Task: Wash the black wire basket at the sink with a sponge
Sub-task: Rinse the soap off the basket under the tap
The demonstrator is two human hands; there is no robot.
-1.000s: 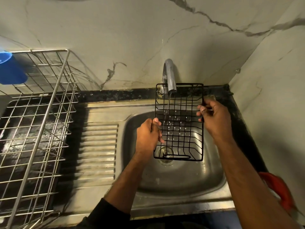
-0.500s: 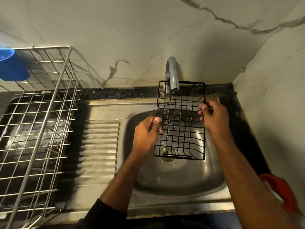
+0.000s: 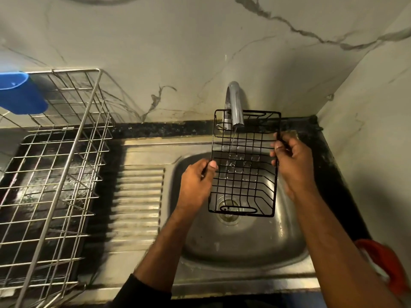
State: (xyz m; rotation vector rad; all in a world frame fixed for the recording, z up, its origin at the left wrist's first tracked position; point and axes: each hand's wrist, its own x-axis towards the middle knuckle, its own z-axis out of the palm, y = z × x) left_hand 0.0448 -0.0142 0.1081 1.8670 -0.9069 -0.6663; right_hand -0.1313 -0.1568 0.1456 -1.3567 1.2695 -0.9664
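Observation:
The black wire basket (image 3: 244, 165) hangs tilted over the steel sink (image 3: 240, 243), its far end under the tap (image 3: 235, 107). A thin stream of water falls from the tap onto the basket's mesh. My left hand (image 3: 196, 185) pinches the basket's left rim. My right hand (image 3: 291, 163) grips the right rim, fingers curled round the wire. A yellowish thing behind my right hand may be the sponge; most of it is hidden.
A large steel wire dish rack (image 3: 51, 170) stands on the counter at left, with a blue cup (image 3: 21, 94) at its far corner. The ribbed drainboard (image 3: 138, 196) lies between rack and basin. A red object (image 3: 382, 263) sits at right. Marble walls close the corner.
The basket has shifted slightly away from me and tipped a little under the tap. Both hands keep their hold on the rims.

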